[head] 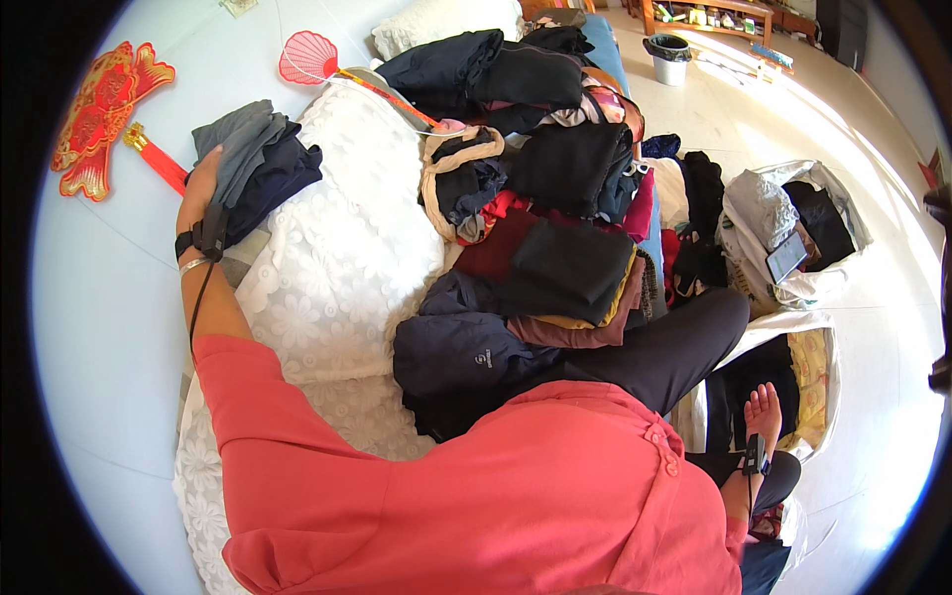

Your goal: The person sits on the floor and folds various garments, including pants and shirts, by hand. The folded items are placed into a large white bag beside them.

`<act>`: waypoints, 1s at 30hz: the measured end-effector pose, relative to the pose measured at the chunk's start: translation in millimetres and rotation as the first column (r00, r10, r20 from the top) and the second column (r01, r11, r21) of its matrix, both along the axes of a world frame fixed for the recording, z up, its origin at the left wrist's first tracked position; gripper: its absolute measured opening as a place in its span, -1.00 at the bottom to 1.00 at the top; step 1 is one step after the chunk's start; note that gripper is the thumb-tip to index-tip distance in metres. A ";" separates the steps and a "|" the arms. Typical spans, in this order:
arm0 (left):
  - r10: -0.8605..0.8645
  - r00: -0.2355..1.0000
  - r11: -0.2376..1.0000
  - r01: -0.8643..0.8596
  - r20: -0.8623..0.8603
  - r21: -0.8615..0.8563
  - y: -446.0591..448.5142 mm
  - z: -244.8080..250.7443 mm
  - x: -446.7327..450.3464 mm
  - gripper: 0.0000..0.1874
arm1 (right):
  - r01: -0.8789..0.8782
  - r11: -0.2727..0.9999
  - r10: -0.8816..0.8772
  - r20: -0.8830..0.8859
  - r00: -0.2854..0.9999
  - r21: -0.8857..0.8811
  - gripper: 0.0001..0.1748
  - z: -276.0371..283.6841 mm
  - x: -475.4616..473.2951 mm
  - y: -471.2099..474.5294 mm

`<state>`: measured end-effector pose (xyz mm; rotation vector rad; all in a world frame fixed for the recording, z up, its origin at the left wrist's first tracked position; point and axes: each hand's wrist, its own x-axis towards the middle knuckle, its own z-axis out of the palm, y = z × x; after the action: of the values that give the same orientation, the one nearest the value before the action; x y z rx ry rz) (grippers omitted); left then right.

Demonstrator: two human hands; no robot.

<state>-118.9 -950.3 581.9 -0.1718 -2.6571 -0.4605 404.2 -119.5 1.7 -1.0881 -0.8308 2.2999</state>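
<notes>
At the upper left, my left hand (pixel 202 178) lies against a stack of folded grey and navy clothes (pixel 256 160) on the sofa's back; its fingers are partly hidden by the stack, so its grip is unclear. My right hand (pixel 763 413) is at the lower right, palm up with fingers extended and nothing in it, above an open white bag (pixel 822 387) holding dark cloth. Between my arms, folded dark clothes (pixel 573 268) are piled before my lap, with a navy garment (pixel 461 353) beside them. More black folded clothes (pixel 569 167) lie farther off.
White floral lace cloth (pixel 349 245) covers the seat on the left. A red fan (pixel 309 58) leans near the wall. Another bag of clothes (pixel 855 223) with a phone (pixel 786 256) on it stands on the floor. A waste bin (pixel 668 63) is farther back.
</notes>
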 end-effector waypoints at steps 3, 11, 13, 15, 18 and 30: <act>0.102 0.990 0.952 -0.127 -0.100 -0.279 20.0 15.9 9.5 -0.43 | -0.010 1.000 0.010 -0.006 1.000 -0.002 -0.57 0.4 -0.1 -0.3; 0.184 0.937 0.867 -0.296 -0.296 -0.400 105.3 40.2 37.7 -0.42 | -0.004 1.000 0.004 0.014 1.000 0.021 -0.53 -4.2 3.8 -2.4; 0.105 0.935 0.900 -0.234 -0.338 -0.367 142.1 36.6 41.3 -0.46 | -0.007 1.000 0.006 0.043 0.999 0.025 -0.52 -4.1 5.9 -1.7; -0.006 0.931 0.930 -0.129 -0.364 -0.345 185.0 27.8 43.2 -0.50 | -0.003 1.000 0.002 0.080 0.997 0.021 -0.53 -3.5 8.1 -2.2; -0.212 0.912 0.954 0.115 -0.351 -0.277 249.4 5.4 29.6 -0.54 | 0.009 1.000 -0.011 0.081 0.997 0.019 -0.53 -1.7 12.5 -3.8; -0.517 0.815 0.776 0.318 0.260 0.545 370.2 -171.9 -92.1 -0.53 | 0.070 0.998 -0.070 0.179 0.981 0.005 -0.54 1.7 39.0 -13.2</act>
<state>-211.0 -580.0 409.9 -0.5951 -2.7678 -1.4327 443.2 -132.7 3.3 -1.3185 -0.8432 2.1687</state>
